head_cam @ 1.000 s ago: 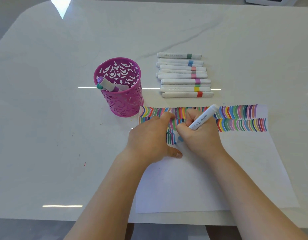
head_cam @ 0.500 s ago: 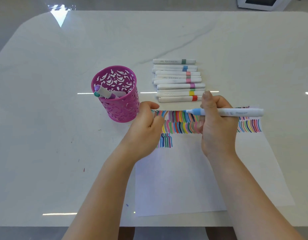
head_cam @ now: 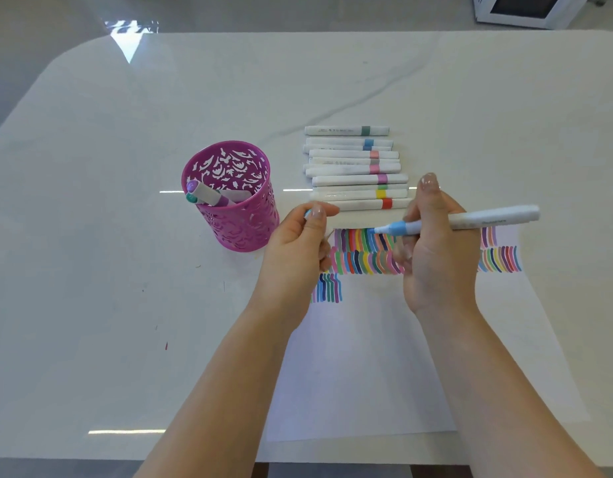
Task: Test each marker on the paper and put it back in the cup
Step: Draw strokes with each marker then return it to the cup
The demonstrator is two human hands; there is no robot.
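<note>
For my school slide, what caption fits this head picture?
Right hand holds an uncapped blue marker above striped paper; left hand pinches its cap.

A glossy white marble-look table (head_cam: 332, 81) with rounded corners and a faint grey vein mirrors bright window light, above grey flooring (head_cam: 39, 29), with a white appliance (head_cam: 525, 8) beyond.

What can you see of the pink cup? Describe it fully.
The pink cup is a round holder, seemingly metal, its wall pierced with a leafy cut-out pattern. It stands upright on the white table, left of the paper, touched by neither hand. Two capped markers lean inside, purple and teal ends up.
</note>
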